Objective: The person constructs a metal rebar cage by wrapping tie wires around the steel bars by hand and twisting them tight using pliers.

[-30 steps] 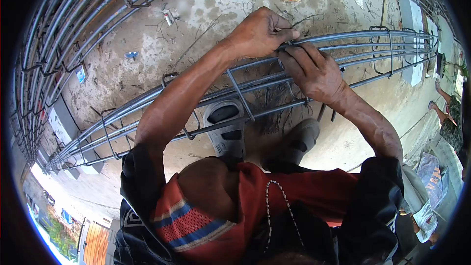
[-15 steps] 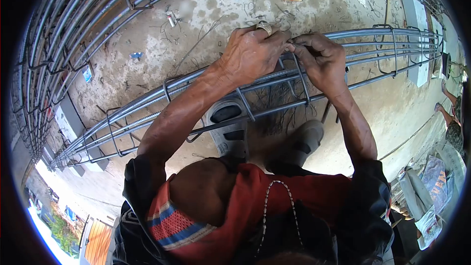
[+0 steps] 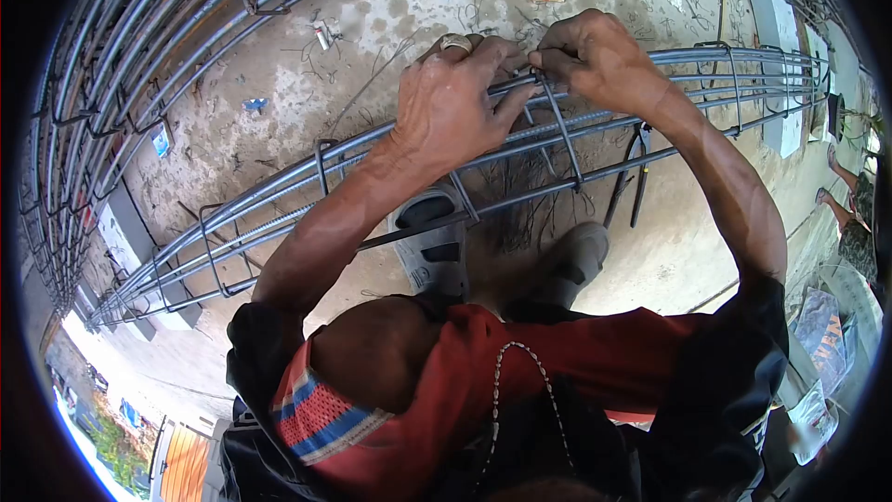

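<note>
A cage of steel bars crosses in front of me, with bent square stirrups around its long bars. My left hand is wrapped over the upper steel bar, its fingers on the far side and its thumb on the near side. Just right of it, my right hand is pinched close to a stirrup's top corner. Whatever lies between those fingertips is too small to make out. Pliers with dark handles hang or lean at the lower bar, below my right hand.
Another bundle of bars and stirrups curves along the left and top. Pale blocks support the cage ends. Wire scraps litter the concrete floor. My shoes are under the cage. Bags and another person's legs appear at right.
My hands have parted: the right moved up and slightly away from the left, its forearm swinging outward. The left shifted a little leftward, its thumb now apart. The pliers have come into clear view.
</note>
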A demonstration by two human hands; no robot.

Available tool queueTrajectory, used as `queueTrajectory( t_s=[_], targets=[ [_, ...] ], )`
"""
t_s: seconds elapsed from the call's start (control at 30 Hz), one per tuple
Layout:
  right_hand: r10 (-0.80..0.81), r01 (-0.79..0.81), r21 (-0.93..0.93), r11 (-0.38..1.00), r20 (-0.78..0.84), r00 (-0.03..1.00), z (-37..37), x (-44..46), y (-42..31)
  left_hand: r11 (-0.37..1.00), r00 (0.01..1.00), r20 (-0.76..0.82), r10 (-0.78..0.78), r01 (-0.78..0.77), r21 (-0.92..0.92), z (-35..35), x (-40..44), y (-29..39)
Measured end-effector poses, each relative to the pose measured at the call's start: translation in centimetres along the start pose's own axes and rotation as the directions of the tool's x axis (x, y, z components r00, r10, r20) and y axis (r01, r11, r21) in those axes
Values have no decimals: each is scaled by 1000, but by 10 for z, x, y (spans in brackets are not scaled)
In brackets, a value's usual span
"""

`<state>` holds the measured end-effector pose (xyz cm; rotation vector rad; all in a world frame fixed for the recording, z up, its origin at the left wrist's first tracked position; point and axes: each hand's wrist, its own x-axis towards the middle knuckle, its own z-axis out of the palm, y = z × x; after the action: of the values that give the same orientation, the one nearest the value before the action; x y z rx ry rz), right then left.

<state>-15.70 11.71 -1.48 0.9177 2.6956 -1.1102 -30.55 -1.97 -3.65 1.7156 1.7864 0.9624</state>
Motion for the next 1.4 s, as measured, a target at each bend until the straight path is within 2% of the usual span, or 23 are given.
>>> queueTrajectory(
  t_s=[0.03, 0.07, 0.1, 0.17, 0.2, 0.3, 0.4, 0.43, 0.5, 0.6, 0.67, 0.7, 0.77, 0.8, 0.83, 0.9, 0.93, 1.07, 1.17, 1.27, 1.37, 1.4],
  targets=[
    [118, -124, 115, 986, 63, 991, -3, 1, -4, 999, 999, -22, -41, 41, -8, -4, 8, -5],
    [219, -246, 217, 944, 143, 965, -7, 3, -10, 988, 994, 100, -49, 63, -138, 0, 7, -12],
    [310, -374, 302, 877, 238, 920, -8, 5, -14, 985, 993, 102, -64, 79, -156, 4, 5, -17],
    [366, -439, 391, 809, 250, 897, -5, 2, -18, 971, 988, 124, -91, 115, -211, 10, 1, -17],
    [398, -469, 431, 771, 249, 883, -7, 0, -18, 939, 983, 159, -93, 140, -314, 9, 0, -18],
    [461, -516, 296, 804, 237, 855, -9, 6, -33, 942, 953, 207, -222, 265, -207, 2, 11, -9],
    [442, -548, 245, 800, 378, 814, -21, 18, -34, 969, 964, 264, -34, 96, -226, 21, 20, -27],
    [444, -538, 185, 822, 385, 809, -21, 18, -37, 976, 947, 316, -59, 121, -180, 22, 20, -27],
    [446, -500, 54, 864, 381, 810, -24, 23, -42, 986, 911, 399, -99, 144, -85, 21, 27, -27],
    [412, -418, -53, 907, 322, 853, -20, 20, -46, 944, 943, 276, -187, 250, -215, 26, 23, -32],
    [317, -304, -91, 948, 218, 923, -13, 13, -39, 933, 948, 280, -149, 229, -279, 31, 24, -34],
    [256, -239, -115, 964, 168, 952, -12, 11, -37, 926, 952, 277, -133, 219, -306, 32, 23, -35],
    [26, 55, -282, 958, 273, 962, -22, 13, -42, 957, 936, 350, -46, 141, -253, 21, 28, -28],
    [-82, 205, -344, 916, 339, 937, -25, 13, -42, 969, 921, 390, -8, 104, -226, 16, 29, -27],
    [-197, 349, -417, 839, 366, 910, -26, 11, -41, 971, 932, 361, 27, 62, -232, 16, 28, -30],
    [-388, 585, -538, 607, 443, 809, -27, 4, -34, 968, 948, 300, 108, -32, -249, 20, 30, -36],
    [-387, 628, -601, 494, 494, 779, -26, 5, -32, 970, 943, 316, 104, -26, -243, 21, 30, -37],
    [-566, 844, -491, 217, 641, 518, -35, 20, -23, 970, 935, 351, 40, 48, -239, 19, 30, -37],
    [-592, 868, -446, 216, 648, 480, -38, 27, -22, 981, 917, 398, -19, 94, -170, 16, 32, -30],
    [-614, 816, -507, 276, 560, 556, -38, 19, -24, 989, 929, 370, 14, 43, -145, 22, 30, -27],
    [-466, 577, -624, 527, 355, 810, -38, 11, -25, 990, 942, 336, 24, 24, -140, 27, 27, -29],
    [-342, 471, -505, 724, 330, 880, -39, 12, -25, 990, 942, 336, 18, 30, -136, 28, 25, -29]
  ],
)
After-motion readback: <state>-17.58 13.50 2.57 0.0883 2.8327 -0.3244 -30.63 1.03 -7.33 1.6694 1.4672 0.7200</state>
